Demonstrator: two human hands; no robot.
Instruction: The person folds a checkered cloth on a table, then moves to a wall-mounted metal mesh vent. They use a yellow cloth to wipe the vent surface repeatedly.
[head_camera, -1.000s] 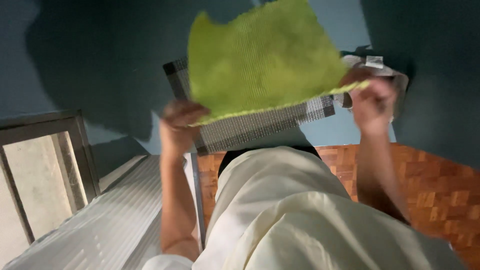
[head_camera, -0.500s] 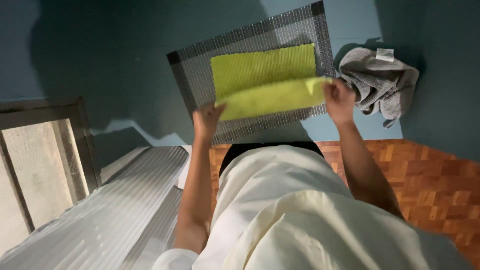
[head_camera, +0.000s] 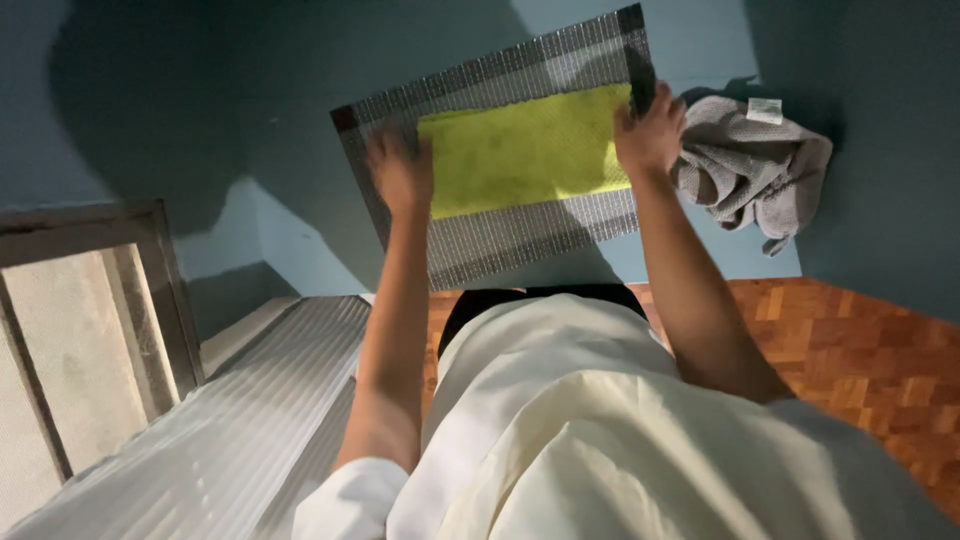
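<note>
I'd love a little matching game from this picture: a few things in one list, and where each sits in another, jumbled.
Things:
1. yellow-green cloth
2. grey towel
3. left hand
4. right hand

Places:
A. crumpled on the blue surface, right of the mat
B. at the cloth's right edge
C. lying flat on the grey woven mat
D. at the cloth's left edge

Pairs: 1-C, 2-A, 3-D, 4-B

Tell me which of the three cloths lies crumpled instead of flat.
The grey towel, bunched beside the right hand. The yellow-green cloth lies flat and folded on the flat grey checked cloth.
</note>
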